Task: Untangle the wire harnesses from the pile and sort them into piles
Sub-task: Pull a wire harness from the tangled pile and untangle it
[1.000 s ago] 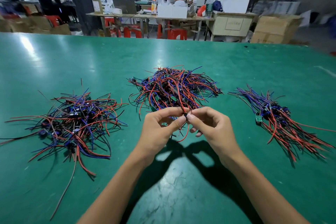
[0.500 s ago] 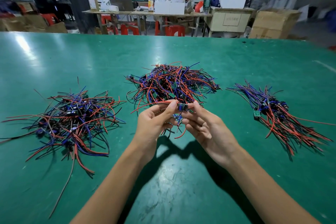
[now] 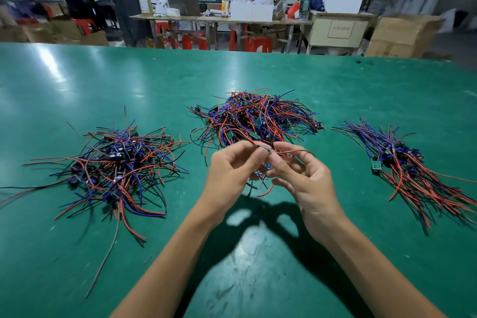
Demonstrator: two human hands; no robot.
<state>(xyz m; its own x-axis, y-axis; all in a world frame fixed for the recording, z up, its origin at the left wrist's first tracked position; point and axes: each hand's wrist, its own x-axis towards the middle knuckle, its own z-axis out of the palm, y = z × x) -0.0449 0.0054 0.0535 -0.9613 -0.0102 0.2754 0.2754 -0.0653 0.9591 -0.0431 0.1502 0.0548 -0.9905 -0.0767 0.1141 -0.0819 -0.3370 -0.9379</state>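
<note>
Left hand (image 3: 233, 170) and right hand (image 3: 300, 175) pinching one wire harness (image 3: 264, 148) together above green table (image 3: 129, 80), tangled pile (image 3: 255, 119) lying at twelve o'clock, sorted piles sitting at nine (image 3: 113, 162) and three (image 3: 407, 162)

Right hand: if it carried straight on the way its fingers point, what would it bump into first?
Likely the left hand; the right hand points left toward it, both pinching one wire harness.

Table (image 3: 103, 80) is looking glossy green. All three piles are showing red, blue and black wires: 9 o'clock pile (image 3: 113, 165), middle pile (image 3: 255, 116), 3 o'clock pile (image 3: 413, 168). Stools (image 3: 255, 44) glowing red.
</note>
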